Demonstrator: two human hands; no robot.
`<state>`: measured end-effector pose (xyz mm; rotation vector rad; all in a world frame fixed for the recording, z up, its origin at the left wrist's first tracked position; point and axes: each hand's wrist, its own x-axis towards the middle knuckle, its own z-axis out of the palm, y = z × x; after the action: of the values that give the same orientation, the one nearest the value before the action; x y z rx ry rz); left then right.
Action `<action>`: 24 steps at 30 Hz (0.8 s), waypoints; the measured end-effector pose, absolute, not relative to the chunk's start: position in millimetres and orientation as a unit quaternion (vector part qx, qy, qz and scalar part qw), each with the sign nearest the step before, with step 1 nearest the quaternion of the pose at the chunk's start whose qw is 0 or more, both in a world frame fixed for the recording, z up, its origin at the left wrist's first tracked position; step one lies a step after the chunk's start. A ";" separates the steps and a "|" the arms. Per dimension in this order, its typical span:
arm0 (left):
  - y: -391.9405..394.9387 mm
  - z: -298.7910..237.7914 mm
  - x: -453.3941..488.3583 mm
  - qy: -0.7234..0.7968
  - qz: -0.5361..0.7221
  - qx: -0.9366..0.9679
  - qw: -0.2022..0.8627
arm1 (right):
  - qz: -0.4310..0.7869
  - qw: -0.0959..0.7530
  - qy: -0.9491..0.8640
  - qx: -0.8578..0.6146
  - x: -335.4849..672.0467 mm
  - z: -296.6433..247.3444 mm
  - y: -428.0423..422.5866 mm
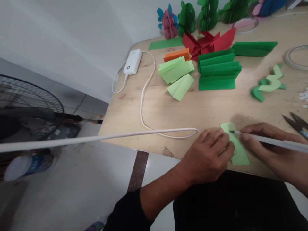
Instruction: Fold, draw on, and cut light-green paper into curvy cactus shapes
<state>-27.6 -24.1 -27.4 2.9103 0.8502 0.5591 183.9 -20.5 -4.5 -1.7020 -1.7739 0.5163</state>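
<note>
A light green strip of paper (pixel 240 152) lies near the table's front edge, with thin drawn lines on it. Bent and close together, the fingers of my left hand (pixel 211 154) press down on the paper's left side and cover part of it. My right hand (pixel 271 147) is closed round a white pen (pixel 269 140), its dark tip at the paper's upper part. Scissors (pixel 297 123) lie beyond my right hand, blades pointing left. Wavy green paper cutouts (pixel 270 81) rest farther back.
Folded light green (pixel 176 72), dark green (pixel 218 70), orange (pixel 176 55) and red papers (pixel 209 43) cover the table's back half. Paper figures (pixel 187 17) stand along the wall. A white cable (pixel 141 102) runs from a white power bank (pixel 133 61) across the left. Tape rolls (pixel 287 57) lie right.
</note>
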 end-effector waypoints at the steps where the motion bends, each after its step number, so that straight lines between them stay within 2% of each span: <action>1: -24.2 -27.4 -27.5 0.276 0.177 0.944 0.028 | 0.197 0.308 -0.672 -0.644 183.9 -4.7 -21.1; 24: -24.9 -28.1 -27.2 0.279 0.176 0.943 0.031 | 0.192 0.294 -0.662 -0.662 191.9 -8.4 -36.5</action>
<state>-27.2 -24.9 -28.1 2.9063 0.8595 0.5429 191.9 -36.5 -8.4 -1.7629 -1.7632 0.5121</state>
